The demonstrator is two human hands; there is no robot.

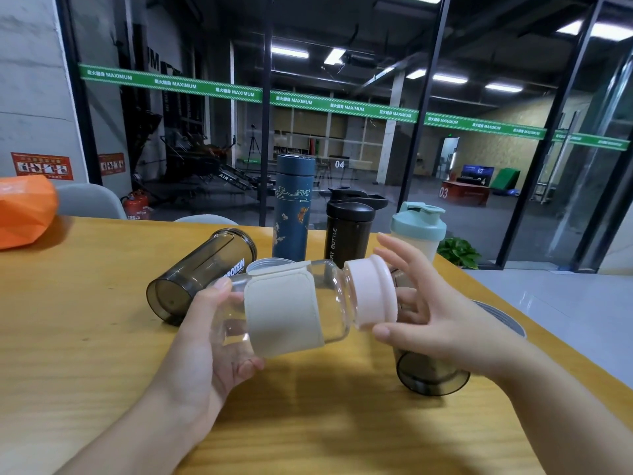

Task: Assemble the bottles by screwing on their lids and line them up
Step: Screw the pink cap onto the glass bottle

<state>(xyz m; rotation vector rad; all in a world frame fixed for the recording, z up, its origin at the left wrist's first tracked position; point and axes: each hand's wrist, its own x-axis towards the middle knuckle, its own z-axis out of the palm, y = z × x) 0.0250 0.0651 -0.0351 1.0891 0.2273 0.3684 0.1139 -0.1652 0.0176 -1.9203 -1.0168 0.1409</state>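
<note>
My left hand [209, 341] grips a clear glass bottle [284, 310] with a cream sleeve, held on its side above the table. A pale pink lid [371, 291] sits on its neck. My right hand [431, 317] is at the lid, thumb tip under it and fingers spread behind it. At the back stand three capped bottles in a row: a blue flask [294, 207], a black sport bottle [349, 228] and a white shaker with a teal lid [418, 231]. A smoky open shaker cup [195, 275] lies on its side at the left.
Another smoky cup [431, 375] lies under my right hand, near the wooden table's [85, 354] right edge. A round grey item [503, 317] shows behind my right wrist. An orange bag [24, 210] sits at the far left. A small open rim [270, 264] peeks behind the held bottle.
</note>
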